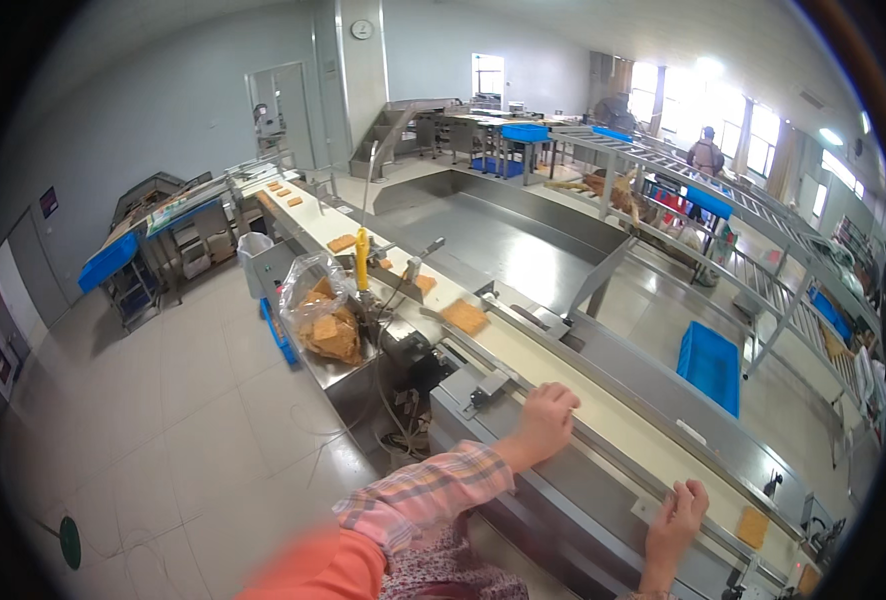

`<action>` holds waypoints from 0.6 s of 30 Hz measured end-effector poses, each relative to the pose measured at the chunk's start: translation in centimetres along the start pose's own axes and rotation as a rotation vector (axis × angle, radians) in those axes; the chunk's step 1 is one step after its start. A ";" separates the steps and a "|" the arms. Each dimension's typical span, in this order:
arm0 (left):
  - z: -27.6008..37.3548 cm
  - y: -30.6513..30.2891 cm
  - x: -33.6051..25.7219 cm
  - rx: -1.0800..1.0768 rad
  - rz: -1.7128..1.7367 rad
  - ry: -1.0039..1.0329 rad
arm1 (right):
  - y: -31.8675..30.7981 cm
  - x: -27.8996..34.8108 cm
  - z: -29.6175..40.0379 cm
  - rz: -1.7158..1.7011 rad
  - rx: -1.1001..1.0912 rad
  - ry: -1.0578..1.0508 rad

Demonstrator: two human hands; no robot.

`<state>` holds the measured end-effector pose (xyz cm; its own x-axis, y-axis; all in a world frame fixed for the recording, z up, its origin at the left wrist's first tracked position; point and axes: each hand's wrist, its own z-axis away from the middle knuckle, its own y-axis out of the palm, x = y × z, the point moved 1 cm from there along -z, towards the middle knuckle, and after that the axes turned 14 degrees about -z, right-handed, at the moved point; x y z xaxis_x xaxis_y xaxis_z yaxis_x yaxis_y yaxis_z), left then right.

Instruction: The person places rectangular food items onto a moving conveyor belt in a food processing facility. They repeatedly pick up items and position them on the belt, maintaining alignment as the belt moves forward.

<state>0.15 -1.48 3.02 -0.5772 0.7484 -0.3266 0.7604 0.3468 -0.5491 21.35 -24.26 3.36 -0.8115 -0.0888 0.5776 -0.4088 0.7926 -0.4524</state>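
A pale conveyor belt (608, 409) runs diagonally before me between metal rails. My left hand (544, 424) rests at the near rail, fingers curled over its edge, with nothing visible in it. Further right, my right hand (679, 517) is at the same rail, fingers bent and seemingly empty. A square orange-brown biscuit-like piece (465, 317) lies on the belt up and left of my left hand. Another such piece (753, 527) lies just right of my right hand. Smaller pieces are spread further up the belt. A clear plastic bag (328, 322) of broken pieces sits beside the conveyor.
A large stainless steel tray table (488, 232) stands beyond the belt. A blue crate (709, 367) is on the floor near a metal roller rack (758, 277). A yellow-handled tool (362, 259) stands upright by the belt. A person (705, 154) is far off near the windows.
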 end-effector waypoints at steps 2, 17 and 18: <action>0.7 0.1 0.4 0.005 -0.019 0.005 | -0.1 0.1 -0.1 -0.001 -0.017 0.003; 0.8 0.4 0.5 0.037 -0.032 0.075 | -0.2 0.5 -0.2 -0.056 -0.093 0.022; 0.5 0.2 0.7 0.048 -0.038 0.059 | -0.1 0.6 -0.2 -0.061 -0.097 0.026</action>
<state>-0.26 -1.23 2.29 -0.5855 0.7678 -0.2601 0.7224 0.3486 -0.5972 21.01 -24.28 3.90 -0.7747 -0.1246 0.6199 -0.4140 0.8410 -0.3483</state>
